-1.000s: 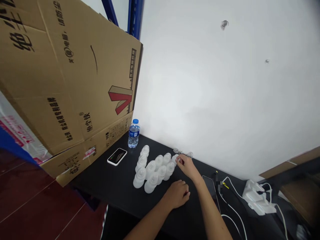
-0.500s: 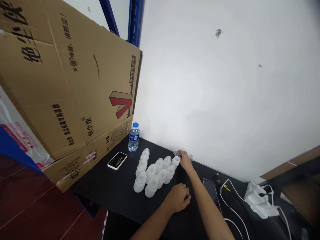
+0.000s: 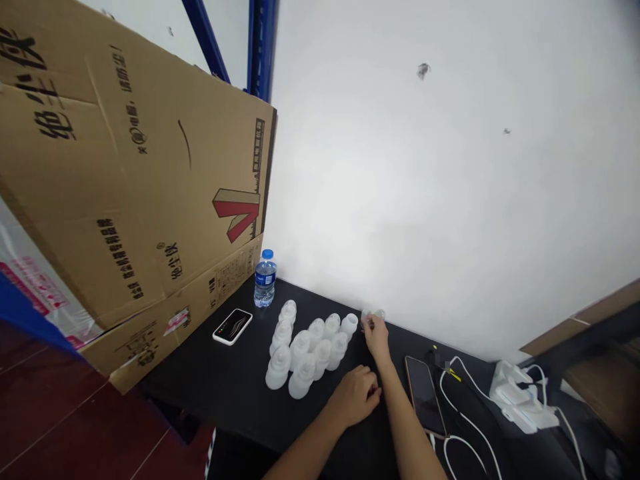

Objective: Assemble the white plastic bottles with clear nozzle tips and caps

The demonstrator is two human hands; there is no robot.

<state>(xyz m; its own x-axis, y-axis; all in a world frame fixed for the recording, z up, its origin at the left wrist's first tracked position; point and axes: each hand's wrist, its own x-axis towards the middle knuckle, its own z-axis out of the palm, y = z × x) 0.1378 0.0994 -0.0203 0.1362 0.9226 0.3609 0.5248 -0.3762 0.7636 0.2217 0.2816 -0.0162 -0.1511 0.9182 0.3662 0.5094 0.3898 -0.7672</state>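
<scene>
From my head camera I looked down on a black tabletop (image 3: 210, 370) pushed against a white wall (image 3: 400, 200). My right hand (image 3: 376, 338) was at the far edge, close to the wall, its fingers gathered small and narrow around two small clear round pieces (image 3: 373, 315). My fingertips touched them, but the hand hid too much for me to tell whether I was gripping them. Just to the left stood the end bottle (image 3: 349, 325) of a group of frosted white plastic bottles (image 3: 302, 350), all upright, in close rows. That tight grouping seemed to keep them together in one spot on the table, away from the table's edges. My left hand (image 3: 357, 396) rested on the near side of the table, just right of the bottles, with its fingers loosely curled and nothing visible in them. Further left stood a clear water bottle with a blue cap (image 3: 265, 279), and a white-edged smartphone (image 3: 233, 326) lay flat. A flattened tan cardboard carton (image 3: 125, 180) leaned up on the left. To the right lay a dark smartphone (image 3: 424, 396), thin white cables (image 3: 467, 413) and a white plastic charger (image 3: 523, 399).
</scene>
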